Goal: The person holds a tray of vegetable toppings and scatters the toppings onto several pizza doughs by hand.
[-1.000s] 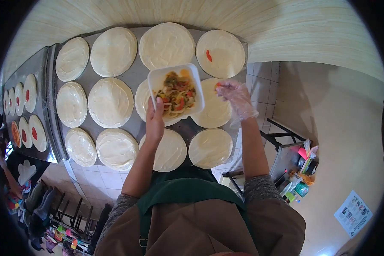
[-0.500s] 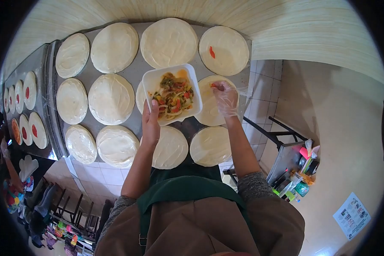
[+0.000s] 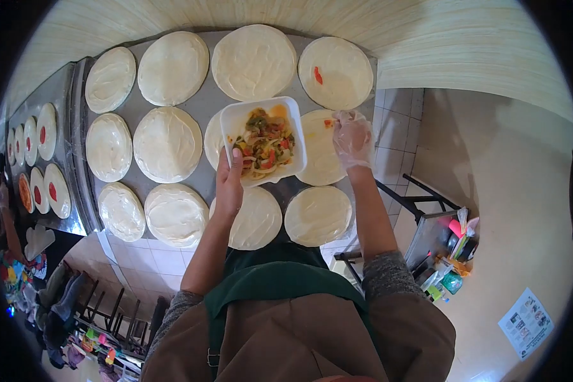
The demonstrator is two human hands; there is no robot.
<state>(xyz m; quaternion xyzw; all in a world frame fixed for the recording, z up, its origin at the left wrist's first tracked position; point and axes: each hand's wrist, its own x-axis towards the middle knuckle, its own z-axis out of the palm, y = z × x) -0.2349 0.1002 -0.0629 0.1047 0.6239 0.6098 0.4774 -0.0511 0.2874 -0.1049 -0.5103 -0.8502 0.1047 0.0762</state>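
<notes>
My left hand point(image 3: 230, 184) is closed on the near left edge of a white tray point(image 3: 301, 149), thumb over the rim. Inside lie cooked chopped vegetables point(image 3: 265, 145) in red, green and pale strips. To the right, my right hand point(image 3: 353, 137) wears a clear plastic glove and hovers at the right side of a white-coated dough round point(image 3: 318, 156). Its fingers are curled in; what they hold, if anything, is hidden. A small orange-red piece point(image 3: 328, 123) shows by the fingertips. Behind it, another round point(image 3: 335, 79) carries one red strip point(image 3: 318, 75).
Several more coated rounds point(image 3: 167, 145) cover the metal table point(image 3: 197, 121). On a second table at left, rounds point(image 3: 46, 132) bear red spots. A person's arm point(image 3: 13, 232) is at far left. A small cluttered stand point(image 3: 426, 235) is at right.
My right hand has moved right and slightly toward me over the dough round, uncovering the small orange-red piece. The tray in my left hand has shifted slightly right.
</notes>
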